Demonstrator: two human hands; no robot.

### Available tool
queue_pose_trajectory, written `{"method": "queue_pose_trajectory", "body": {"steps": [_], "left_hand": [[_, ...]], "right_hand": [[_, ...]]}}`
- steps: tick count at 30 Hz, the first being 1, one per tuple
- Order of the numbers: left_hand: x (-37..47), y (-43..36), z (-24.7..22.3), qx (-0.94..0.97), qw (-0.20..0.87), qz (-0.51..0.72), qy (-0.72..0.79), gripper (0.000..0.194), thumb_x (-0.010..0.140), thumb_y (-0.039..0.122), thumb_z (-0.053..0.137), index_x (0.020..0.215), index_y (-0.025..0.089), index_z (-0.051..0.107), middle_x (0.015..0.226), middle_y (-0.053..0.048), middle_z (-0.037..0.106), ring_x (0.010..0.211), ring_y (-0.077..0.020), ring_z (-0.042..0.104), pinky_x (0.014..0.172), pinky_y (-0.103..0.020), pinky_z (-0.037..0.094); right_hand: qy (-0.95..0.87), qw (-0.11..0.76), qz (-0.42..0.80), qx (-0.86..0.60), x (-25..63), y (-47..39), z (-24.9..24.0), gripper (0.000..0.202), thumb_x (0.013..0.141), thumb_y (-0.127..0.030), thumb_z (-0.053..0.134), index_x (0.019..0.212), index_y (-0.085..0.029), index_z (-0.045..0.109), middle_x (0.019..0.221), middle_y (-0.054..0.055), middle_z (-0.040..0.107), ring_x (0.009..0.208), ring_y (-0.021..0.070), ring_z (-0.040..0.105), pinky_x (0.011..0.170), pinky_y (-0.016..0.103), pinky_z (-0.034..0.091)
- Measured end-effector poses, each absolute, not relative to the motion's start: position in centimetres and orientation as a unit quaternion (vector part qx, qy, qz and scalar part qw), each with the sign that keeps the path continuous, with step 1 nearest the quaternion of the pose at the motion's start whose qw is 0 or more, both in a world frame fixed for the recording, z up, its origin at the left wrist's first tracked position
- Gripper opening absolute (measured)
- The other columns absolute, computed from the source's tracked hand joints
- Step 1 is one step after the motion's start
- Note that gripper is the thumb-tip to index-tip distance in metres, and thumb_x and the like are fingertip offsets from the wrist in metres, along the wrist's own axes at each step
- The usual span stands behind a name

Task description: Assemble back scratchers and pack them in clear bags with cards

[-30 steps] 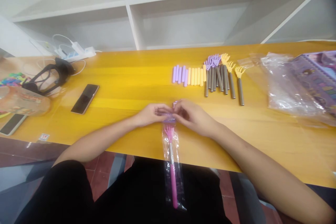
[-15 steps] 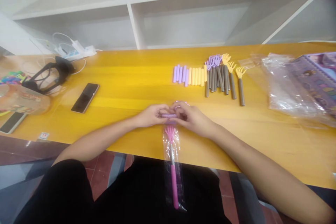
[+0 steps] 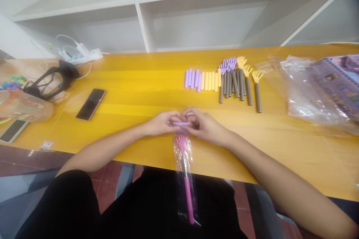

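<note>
Close together over the front part of the table, my left hand [image 3: 163, 123] and my right hand [image 3: 206, 127] both pinch the top of a clear plastic bag [image 3: 180, 205]. Purple print shows on the bag between my fingers. Inside it is a pink back scratcher [image 3: 189, 198] with a hand-shaped head just below my fingers, a metal rod and a pink grip. The bag hangs past the table's front edge, over my dark clothing. My fingertips are partly hidden by each other.
Purple sleeves [image 3: 191, 78], yellow sleeves [image 3: 209, 81] and several back scratchers with bare rods [image 3: 238, 84] lie beyond my hands. Plastic packaging [image 3: 305, 93] and a patterned box [image 3: 339, 82] are right. A phone [image 3: 91, 104], black headgear [image 3: 56, 78] and a power strip [image 3: 86, 56] are left.
The lower end of the bagged back scratcher has swung slightly to the right. Both hands keep nearly the same place and hold.
</note>
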State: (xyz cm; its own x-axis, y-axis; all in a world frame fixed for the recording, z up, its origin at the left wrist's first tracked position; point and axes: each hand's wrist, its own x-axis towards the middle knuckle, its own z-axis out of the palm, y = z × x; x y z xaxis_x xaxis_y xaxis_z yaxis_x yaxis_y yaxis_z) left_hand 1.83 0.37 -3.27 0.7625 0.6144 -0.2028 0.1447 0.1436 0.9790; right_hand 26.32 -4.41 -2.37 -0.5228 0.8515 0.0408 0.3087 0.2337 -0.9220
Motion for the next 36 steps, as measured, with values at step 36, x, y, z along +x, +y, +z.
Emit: {"method": "queue_pose_trajectory", "body": {"steps": [36], "left_hand": [[3.1, -3.2, -2.2, 0.574, 0.754, 0.223, 0.228, 0.059, 0.095, 0.041, 0.084, 0.147, 0.024, 0.063, 0.148, -0.018, 0.070, 0.132, -0.0292, 0.072, 0.113, -0.044, 0.057]], "right_hand": [[-0.392, 0.274, 0.764, -0.433, 23.8, -19.4, -2.0, 0.057, 0.096, -0.069, 0.073, 0.116, -0.019, 0.054, 0.094, 0.004, 0.073, 0.057, 0.0134, 0.073, 0.048, 0.021, 0.059]]}}
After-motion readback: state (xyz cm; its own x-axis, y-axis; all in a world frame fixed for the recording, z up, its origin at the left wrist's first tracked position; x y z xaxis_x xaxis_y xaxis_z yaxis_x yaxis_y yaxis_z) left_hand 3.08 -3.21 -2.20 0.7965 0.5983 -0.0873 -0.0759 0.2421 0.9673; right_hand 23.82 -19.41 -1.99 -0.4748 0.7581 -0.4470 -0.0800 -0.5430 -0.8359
